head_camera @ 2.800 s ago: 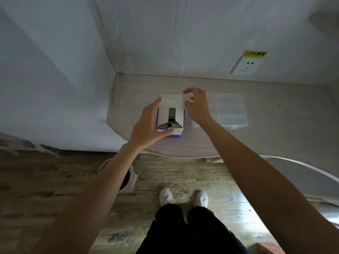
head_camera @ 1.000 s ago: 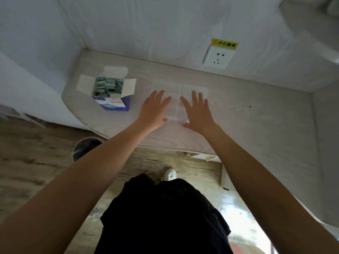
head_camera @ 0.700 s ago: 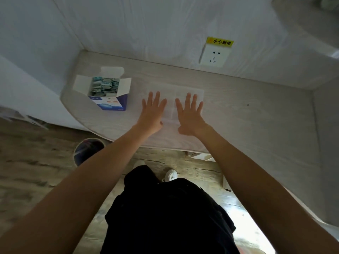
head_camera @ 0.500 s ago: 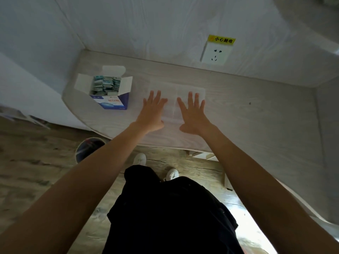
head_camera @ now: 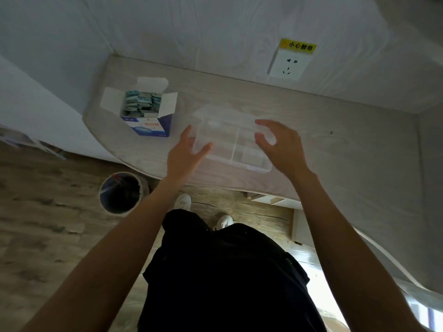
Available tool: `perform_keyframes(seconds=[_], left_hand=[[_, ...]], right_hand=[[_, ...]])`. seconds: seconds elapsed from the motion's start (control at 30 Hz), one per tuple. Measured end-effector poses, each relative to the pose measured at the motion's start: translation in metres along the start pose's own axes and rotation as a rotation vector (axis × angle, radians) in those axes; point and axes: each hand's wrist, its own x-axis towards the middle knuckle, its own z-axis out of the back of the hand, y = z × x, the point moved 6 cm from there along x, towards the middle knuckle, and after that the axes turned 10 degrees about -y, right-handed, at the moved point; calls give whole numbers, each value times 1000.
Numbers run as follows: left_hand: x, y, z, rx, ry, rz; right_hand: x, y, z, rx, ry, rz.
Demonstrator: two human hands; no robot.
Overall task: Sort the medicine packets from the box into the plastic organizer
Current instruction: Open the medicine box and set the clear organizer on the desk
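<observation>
Both hands flank the clear organizer [head_camera: 230,137] near the desk edge [head_camera: 153,173].

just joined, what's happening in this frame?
A person stands at a table with both hands at a clear plastic organizer. The left hand holds its left side, which looks raised, perhaps the lid opening. The right hand is curled at its right edge. The open box to the left is full of medicine packets; none appear moved yet.
</observation>
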Motion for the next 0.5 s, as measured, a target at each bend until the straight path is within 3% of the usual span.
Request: perform_keyframes(seconds=[0.1,0.23,0.33,0.5], left_hand=[[2,-3,4,101,-56,-70],[3,2,8,67,-41,2],[3,1,10,64,-32,14],[0,0,14,70,20,22]], right_hand=[[26,-5,22,103,-191,-121],[64,-27,28,222,-387,-243],[87,-46,13,269,-338,-359],[94,-66,-17,235,-96,-502]])
